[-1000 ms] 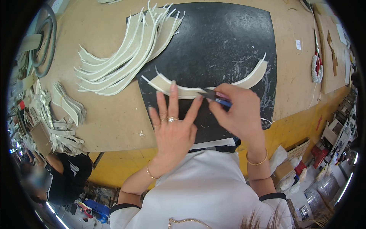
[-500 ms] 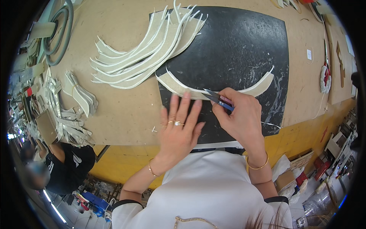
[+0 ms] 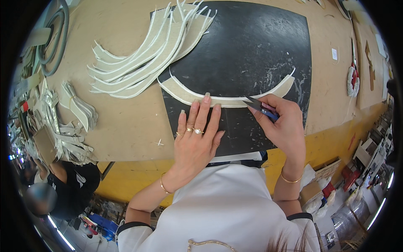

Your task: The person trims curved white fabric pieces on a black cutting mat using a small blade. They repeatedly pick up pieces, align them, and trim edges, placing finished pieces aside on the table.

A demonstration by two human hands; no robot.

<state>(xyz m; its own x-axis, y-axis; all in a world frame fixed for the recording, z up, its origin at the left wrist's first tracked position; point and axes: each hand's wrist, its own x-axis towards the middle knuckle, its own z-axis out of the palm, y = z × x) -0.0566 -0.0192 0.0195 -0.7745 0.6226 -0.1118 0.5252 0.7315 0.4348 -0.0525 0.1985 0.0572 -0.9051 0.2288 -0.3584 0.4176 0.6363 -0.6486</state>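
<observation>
Two hands work over a dark cutting mat (image 3: 256, 50) that lies on a brown tabletop (image 3: 126, 122). The left hand (image 3: 197, 140) lies flat, palm down, fingers (image 3: 205, 110) straight and close together, their tips pressing on the lower edge of a curved cream strip (image 3: 197, 97), which arcs across the mat from the left corner to the right side. The right hand (image 3: 285, 124) has its fingers curled around a small pair of thread snips (image 3: 260, 107) with a blue and red handle; the dark blades point left and meet the strip's lower edge just right of the left fingertips. Whether the blades are closed cannot be told from this view.

Judging by this, the step in hand looks like trimming along the strip's edge, with the left hand pinning the piece so it does not slide. The next move probably calls for keeping that pressure close to the blades and working the tips along the curve in short, steady bites, since the thin white border could easily be nicked.

Above and to the left, a fanned pile of similar curved pieces (image 3: 142, 59) overlaps the mat's corner. More bundled cream pieces (image 3: 77, 109) sit near the tabletop's left edge.
</observation>
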